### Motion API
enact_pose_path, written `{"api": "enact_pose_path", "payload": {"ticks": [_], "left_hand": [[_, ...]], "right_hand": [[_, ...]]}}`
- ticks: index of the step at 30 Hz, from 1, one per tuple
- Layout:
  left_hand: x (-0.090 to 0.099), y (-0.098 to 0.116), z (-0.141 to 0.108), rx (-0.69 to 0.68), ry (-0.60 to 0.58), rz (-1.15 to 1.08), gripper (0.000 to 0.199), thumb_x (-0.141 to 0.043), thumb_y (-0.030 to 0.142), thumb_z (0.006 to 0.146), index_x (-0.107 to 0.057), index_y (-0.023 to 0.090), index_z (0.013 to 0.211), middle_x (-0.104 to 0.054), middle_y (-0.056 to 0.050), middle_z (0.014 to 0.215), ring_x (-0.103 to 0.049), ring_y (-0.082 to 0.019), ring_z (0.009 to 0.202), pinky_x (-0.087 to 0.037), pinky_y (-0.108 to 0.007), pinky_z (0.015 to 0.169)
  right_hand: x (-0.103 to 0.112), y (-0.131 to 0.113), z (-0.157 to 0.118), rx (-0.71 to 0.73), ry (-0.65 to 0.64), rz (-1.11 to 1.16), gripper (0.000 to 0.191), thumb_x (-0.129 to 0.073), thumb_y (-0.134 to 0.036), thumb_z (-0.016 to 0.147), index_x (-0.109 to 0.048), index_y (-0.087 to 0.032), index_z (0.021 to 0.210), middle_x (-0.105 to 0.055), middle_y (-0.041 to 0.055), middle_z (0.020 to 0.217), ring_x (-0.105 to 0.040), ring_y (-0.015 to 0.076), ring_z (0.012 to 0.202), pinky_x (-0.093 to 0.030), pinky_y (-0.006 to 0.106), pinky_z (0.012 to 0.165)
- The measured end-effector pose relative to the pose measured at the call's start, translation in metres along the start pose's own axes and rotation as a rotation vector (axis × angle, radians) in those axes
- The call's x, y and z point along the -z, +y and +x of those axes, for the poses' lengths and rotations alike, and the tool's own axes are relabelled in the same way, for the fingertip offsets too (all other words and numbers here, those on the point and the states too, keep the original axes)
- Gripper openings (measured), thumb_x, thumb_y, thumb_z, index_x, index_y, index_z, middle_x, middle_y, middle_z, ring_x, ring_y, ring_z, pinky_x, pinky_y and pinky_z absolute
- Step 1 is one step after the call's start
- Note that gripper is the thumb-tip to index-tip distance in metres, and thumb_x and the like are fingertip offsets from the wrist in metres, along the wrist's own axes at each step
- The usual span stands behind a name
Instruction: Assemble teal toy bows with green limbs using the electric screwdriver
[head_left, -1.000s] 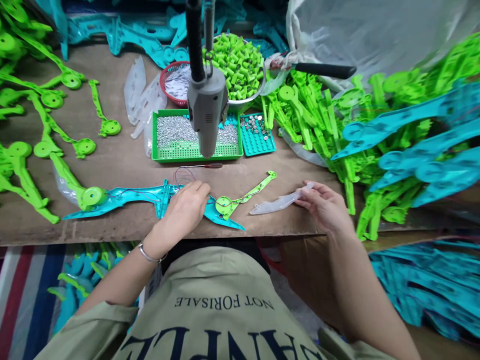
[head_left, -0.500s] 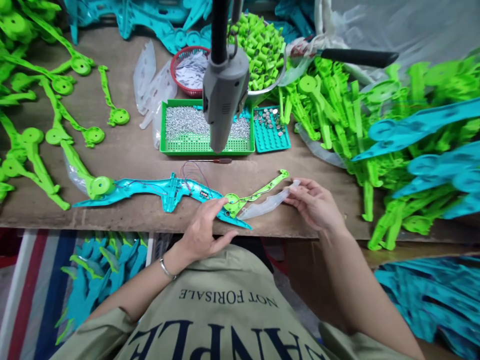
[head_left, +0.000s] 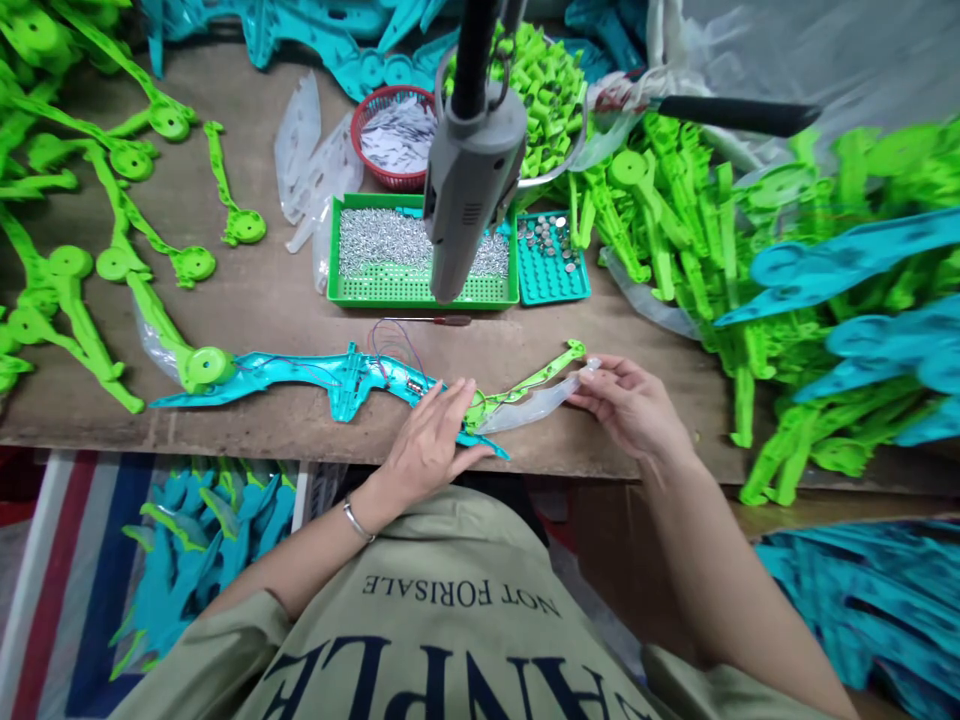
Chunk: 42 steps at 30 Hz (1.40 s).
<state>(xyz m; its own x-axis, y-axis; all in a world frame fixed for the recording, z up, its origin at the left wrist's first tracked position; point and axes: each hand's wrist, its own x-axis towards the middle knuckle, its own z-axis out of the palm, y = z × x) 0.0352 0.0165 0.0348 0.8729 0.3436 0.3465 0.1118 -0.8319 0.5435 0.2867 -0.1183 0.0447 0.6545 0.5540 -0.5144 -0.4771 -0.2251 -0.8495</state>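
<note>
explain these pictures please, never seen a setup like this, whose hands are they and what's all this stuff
There is no robot here: these are a person's bare hands. Every picture comes from one camera worn on the person's head, looking forward and down.

The left hand rests over the right end of a long blue part, where a green piece meets it. The right hand holds a curved translucent piece in its fingers.

On the table are a green tray of small metal bits, a red basket of white pieces and heaped green parts. The gray tool hanging above looks like a power screwdriver.
</note>
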Motion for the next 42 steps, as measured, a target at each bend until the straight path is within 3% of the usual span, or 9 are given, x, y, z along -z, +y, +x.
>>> {"api": "enact_pose_path", "payload": {"ticks": [7,10,14,20,26,31,42], "left_hand": [[0.000,-0.003,0.001,-0.049,0.005,0.026,0.073,-0.064,0.042,0.098,-0.031,0.015,0.158,-0.064,-0.020,0.140,-0.057,-0.031,0.138,-0.049,-0.053,0.114],[0.001,-0.006,0.000,-0.068,-0.025,0.045,0.057,-0.067,0.038,0.096,-0.050,0.020,0.148,-0.063,-0.019,0.142,-0.056,-0.032,0.139,-0.049,-0.056,0.113],[-0.001,-0.009,0.000,-0.098,0.028,0.084,0.036,-0.067,0.028,0.097,-0.064,0.021,0.132,-0.065,-0.018,0.139,-0.059,-0.032,0.136,-0.053,-0.056,0.109],[-0.003,-0.007,0.002,-0.088,0.059,0.109,0.031,-0.067,0.026,0.096,-0.068,0.022,0.127,-0.068,-0.016,0.135,-0.063,-0.031,0.131,-0.056,-0.055,0.107],[-0.004,-0.004,0.002,-0.087,0.075,0.125,0.029,-0.066,0.021,0.096,-0.069,0.020,0.125,-0.069,-0.017,0.134,-0.063,-0.030,0.131,-0.056,-0.052,0.107],[-0.007,-0.005,-0.001,-0.065,0.056,0.101,0.033,-0.066,0.020,0.095,-0.068,0.022,0.128,-0.068,-0.016,0.136,-0.061,-0.030,0.134,-0.054,-0.054,0.109],[-0.003,-0.002,0.004,-0.076,0.076,0.145,0.026,-0.064,0.019,0.097,-0.069,0.017,0.122,-0.071,-0.017,0.129,-0.066,-0.030,0.127,-0.057,-0.050,0.105]], "right_hand": [[-0.005,-0.003,0.006,0.011,0.008,-0.056,0.056,-0.101,-0.036,0.050,-0.065,-0.018,0.089,-0.073,-0.0026,0.071,-0.072,0.0113,0.060,-0.065,0.019,0.058],[-0.009,-0.008,0.008,-0.001,0.003,-0.093,0.058,-0.101,-0.036,0.048,-0.062,-0.019,0.088,-0.072,-0.0043,0.065,-0.070,0.0107,0.054,-0.064,0.019,0.054],[-0.011,-0.013,0.010,-0.009,0.021,-0.138,0.066,-0.101,-0.038,0.045,-0.053,-0.021,0.086,-0.071,-0.0062,0.061,-0.068,0.0107,0.050,-0.061,0.018,0.050],[-0.007,-0.016,0.014,-0.018,-0.022,-0.212,0.063,-0.100,-0.037,0.051,-0.051,-0.022,0.087,-0.071,-0.0052,0.058,-0.069,0.0118,0.047,-0.059,0.016,0.047],[-0.002,-0.025,0.020,-0.136,-0.093,-0.212,0.046,-0.094,-0.032,0.067,-0.053,-0.021,0.085,-0.074,0.0018,0.060,-0.071,0.0157,0.048,-0.062,0.022,0.046],[-0.004,-0.028,0.021,-0.161,-0.060,-0.216,0.038,-0.089,-0.025,0.075,-0.052,-0.021,0.084,-0.073,0.0023,0.059,-0.070,0.0154,0.046,-0.061,0.022,0.045],[-0.002,-0.031,0.031,-0.224,-0.071,-0.250,0.046,-0.092,-0.024,0.070,-0.051,-0.022,0.091,-0.073,0.0017,0.059,-0.068,0.0161,0.045,-0.060,0.022,0.042]]}}
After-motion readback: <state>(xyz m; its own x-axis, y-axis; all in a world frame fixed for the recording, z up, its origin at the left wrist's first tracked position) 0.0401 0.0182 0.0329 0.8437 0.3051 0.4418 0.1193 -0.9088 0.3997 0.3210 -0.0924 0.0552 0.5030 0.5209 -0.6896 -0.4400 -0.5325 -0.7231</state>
